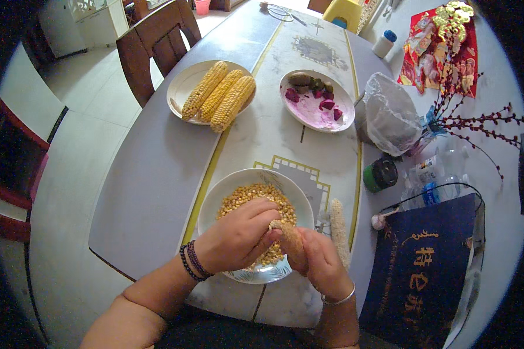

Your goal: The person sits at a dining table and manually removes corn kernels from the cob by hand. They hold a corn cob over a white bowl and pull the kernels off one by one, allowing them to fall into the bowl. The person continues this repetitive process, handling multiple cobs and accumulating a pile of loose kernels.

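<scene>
Above a white bowl (206,200) with a leaf pattern, both my hands are closed around a corn cob (294,241). My right hand (323,262), with a silver bangle at its wrist, grips the cob from the right. The curled fingers of my left hand (241,232) press at its upper end; two beaded bracelets circle that wrist. Loose yellow corn kernels (256,195) fill the bottom of the bowl, partly hidden under my left hand. A bare, pale cob (337,230) lies on the table, right of the bowl.
Farther off, a plate (176,96) bears three ears of corn (218,93). Another plate (308,120) holds purple pieces and dark, oblong food. A bag-lined bin (390,116), a dark jar (380,174), plastic bottles (442,171) and a dark blue bag (419,273) crowd the right side.
</scene>
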Demonstrator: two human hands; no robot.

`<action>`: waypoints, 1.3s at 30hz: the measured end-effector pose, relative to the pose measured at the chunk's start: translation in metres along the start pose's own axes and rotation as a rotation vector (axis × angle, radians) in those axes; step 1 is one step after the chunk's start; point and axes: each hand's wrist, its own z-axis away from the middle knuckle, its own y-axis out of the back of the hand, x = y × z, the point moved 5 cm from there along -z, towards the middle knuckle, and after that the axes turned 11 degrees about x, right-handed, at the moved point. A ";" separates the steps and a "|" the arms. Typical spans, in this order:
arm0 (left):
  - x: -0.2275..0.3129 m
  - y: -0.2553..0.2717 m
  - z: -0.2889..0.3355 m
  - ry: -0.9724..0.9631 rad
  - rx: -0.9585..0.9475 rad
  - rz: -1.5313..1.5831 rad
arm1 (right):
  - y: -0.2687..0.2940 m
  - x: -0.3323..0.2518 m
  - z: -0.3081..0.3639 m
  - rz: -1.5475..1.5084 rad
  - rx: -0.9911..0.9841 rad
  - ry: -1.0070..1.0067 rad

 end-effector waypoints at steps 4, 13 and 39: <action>-0.007 -0.003 0.001 0.113 -0.090 -0.002 | -0.003 0.011 0.001 -0.159 -0.057 -0.250; 0.000 -0.001 -0.004 0.053 0.104 0.161 | -0.011 0.008 0.007 -0.359 -0.212 -0.485; 0.002 0.006 -0.007 -0.072 0.181 -0.175 | -0.008 -0.024 0.000 0.389 0.070 0.376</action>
